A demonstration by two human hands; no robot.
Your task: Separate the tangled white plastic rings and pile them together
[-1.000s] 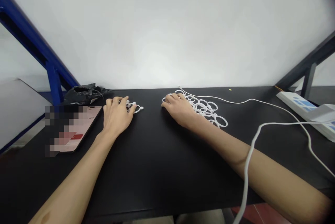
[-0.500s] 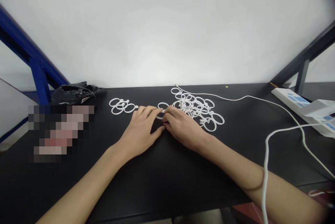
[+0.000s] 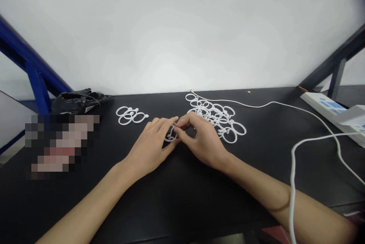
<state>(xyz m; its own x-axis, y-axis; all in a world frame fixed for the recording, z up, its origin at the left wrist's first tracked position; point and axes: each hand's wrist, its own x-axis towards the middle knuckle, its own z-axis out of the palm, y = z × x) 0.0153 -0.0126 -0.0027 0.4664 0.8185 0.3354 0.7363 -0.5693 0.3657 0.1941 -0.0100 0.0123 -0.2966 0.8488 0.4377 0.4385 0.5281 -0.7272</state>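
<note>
My left hand (image 3: 149, 141) holds a white curtain ring (image 3: 170, 140) between thumb and fingers, just over the black table. The right hand (image 3: 203, 139) meets it there, thumb and forefinger pinched at the ring's inner edge by a small white piece. Fingers partly cover the ring, so the exact grip on that piece is hidden. Beyond my right hand lies a tangled pile of similar white rings (image 3: 217, 116), several of them with small eyelets. A smaller group of white rings (image 3: 124, 123) rests left of my left hand.
A white cable (image 3: 251, 106) runs from the back edge to the right, and a thicker loop hangs across my right forearm. At the right is a white and blue box (image 3: 327, 107). A crumpled black plastic bag (image 3: 74, 101) and a pixelated patch are at the left. Blue frame bars (image 3: 35, 70) flank the table (image 3: 171, 198).
The ring between my hands has come nearer and tilted up off the table. My right hand has turned from fingers over the ring to a pinch at its edge.
</note>
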